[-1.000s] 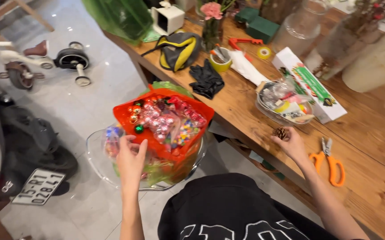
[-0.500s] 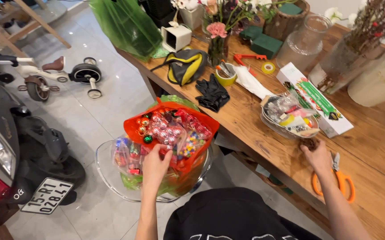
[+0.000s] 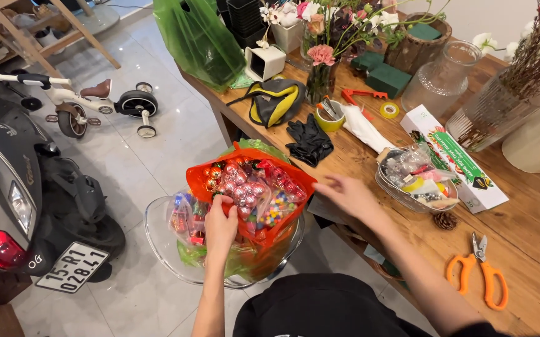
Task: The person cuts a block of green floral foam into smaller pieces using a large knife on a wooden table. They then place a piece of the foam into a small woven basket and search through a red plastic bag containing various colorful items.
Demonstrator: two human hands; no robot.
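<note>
— Looking down from the head camera: what do you have on the left?

— My left hand (image 3: 220,223) is clamped on the near edge of an orange bag (image 3: 252,190), open and packed with shiny red baubles and small coloured beads. The bag sits in a clear round bowl (image 3: 158,234) under that hand; more wrapped trinkets lie beside it.

— And the right?

— My right hand (image 3: 348,195) hovers just right of the bag with fingers spread, gripping nothing. Whether a fingertip touches the bag's rim, I cannot tell. Beyond that hand, a clear dish (image 3: 387,184) on the wooden table (image 3: 532,231) holds small plastic packets; their contents are too jumbled to make out.

— Any packaging?

— A long white box with a green stripe (image 3: 454,157) lies right of the dish. Orange scissors (image 3: 479,271) lie well right of my right hand.
</note>
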